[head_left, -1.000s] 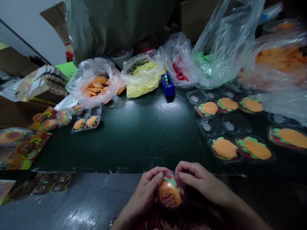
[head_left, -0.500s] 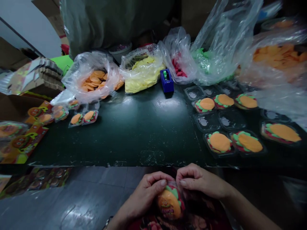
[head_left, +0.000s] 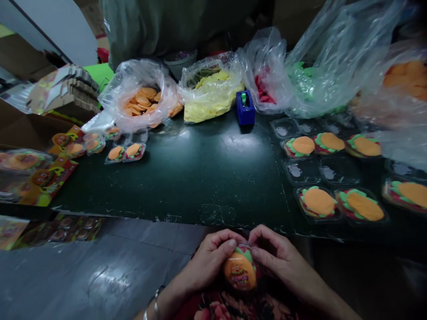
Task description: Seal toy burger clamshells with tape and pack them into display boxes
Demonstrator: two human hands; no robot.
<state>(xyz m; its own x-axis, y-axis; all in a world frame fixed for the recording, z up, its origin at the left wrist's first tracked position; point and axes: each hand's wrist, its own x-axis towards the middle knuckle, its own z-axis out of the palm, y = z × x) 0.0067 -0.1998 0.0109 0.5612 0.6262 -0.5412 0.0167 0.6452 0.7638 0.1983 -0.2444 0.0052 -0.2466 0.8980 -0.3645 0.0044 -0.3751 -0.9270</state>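
Note:
Both my hands hold one small clear pack with a toy burger (head_left: 240, 271) inside, orange on top with green and red edges and a printed label. My left hand (head_left: 210, 260) grips its left side, fingers curled, thumb on the top. My right hand (head_left: 278, 258) pinches the top right edge. The pack is low in the view, in front of the near edge of the dark green table (head_left: 200, 178), above my lap.
Rows of clear trays (head_left: 320, 171), some with burgers, lie at the right. Plastic bags of orange (head_left: 143, 100), yellow (head_left: 210, 91), red and green pieces line the back, with a blue tape dispenser (head_left: 245, 109). Printed cards and packed burgers (head_left: 125, 152) lie at the left.
My hands stay shut on the burger pack and have turned it slightly. The view has shifted a little to the left.

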